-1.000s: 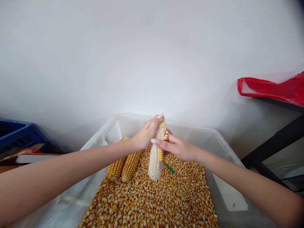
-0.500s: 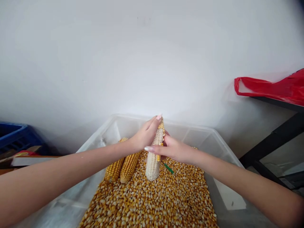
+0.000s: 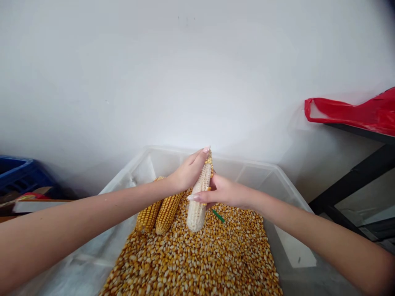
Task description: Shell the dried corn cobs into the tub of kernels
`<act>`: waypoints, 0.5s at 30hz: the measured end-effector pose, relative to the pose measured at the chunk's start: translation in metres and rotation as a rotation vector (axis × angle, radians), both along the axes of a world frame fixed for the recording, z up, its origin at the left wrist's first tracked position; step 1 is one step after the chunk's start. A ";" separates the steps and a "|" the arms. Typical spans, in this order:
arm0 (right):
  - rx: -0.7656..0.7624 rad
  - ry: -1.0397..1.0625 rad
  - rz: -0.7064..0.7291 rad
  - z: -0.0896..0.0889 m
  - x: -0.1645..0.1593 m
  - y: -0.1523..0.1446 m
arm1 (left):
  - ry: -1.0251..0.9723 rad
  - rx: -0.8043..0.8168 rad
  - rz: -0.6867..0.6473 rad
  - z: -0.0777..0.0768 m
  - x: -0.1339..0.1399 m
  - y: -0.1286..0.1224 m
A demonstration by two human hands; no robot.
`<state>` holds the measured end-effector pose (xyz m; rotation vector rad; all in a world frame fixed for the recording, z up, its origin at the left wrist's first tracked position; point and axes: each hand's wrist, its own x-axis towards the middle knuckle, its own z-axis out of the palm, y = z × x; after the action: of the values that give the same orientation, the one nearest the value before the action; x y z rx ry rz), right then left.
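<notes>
A corn cob [image 3: 196,213], mostly stripped to its pale core, is held tilted over a bed of loose corn kernels [image 3: 185,263]. Yellow kernels remain near its upper tip and along its right side. My left hand [image 3: 189,170] is closed round the upper part, thumb near the tip. Lower down, my right hand [image 3: 220,191] grips the cob from the right, its thumb lying across the front; its other fingers are mostly hidden behind. Left of the cob, two full ears of corn [image 3: 168,211] lie on the kernels. A small green strip [image 3: 218,216] rests just right of it.
A translucent plastic bin [image 3: 286,181] holds the kernels, against a white wall [image 3: 197,74]. To the left stands a blue crate [image 3: 27,172] near some cardboard. At right, a red plastic bag [image 3: 348,113] lies on a black frame [image 3: 354,181].
My right thumb has slid slightly down the cob, and fewer yellow kernels show along its right side. My left hand keeps its hold near the tip.
</notes>
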<state>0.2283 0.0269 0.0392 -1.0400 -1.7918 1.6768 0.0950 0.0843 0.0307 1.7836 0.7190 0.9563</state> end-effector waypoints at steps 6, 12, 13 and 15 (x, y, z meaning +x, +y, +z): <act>-0.081 0.048 0.190 0.001 0.010 0.004 | 0.061 -0.076 -0.045 0.002 -0.001 -0.001; -0.011 0.081 0.053 -0.003 0.002 0.002 | -0.005 -0.029 -0.028 0.002 -0.001 0.004; 0.000 0.081 0.032 -0.005 0.000 0.002 | -0.011 -0.022 -0.025 0.002 -0.001 0.004; -0.017 0.084 0.057 -0.009 0.000 0.003 | -0.003 -0.026 -0.036 0.003 -0.002 0.003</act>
<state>0.2278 0.0294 0.0305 -0.9193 -1.7714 1.7463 0.0934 0.0869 0.0335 1.7660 0.6922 0.9221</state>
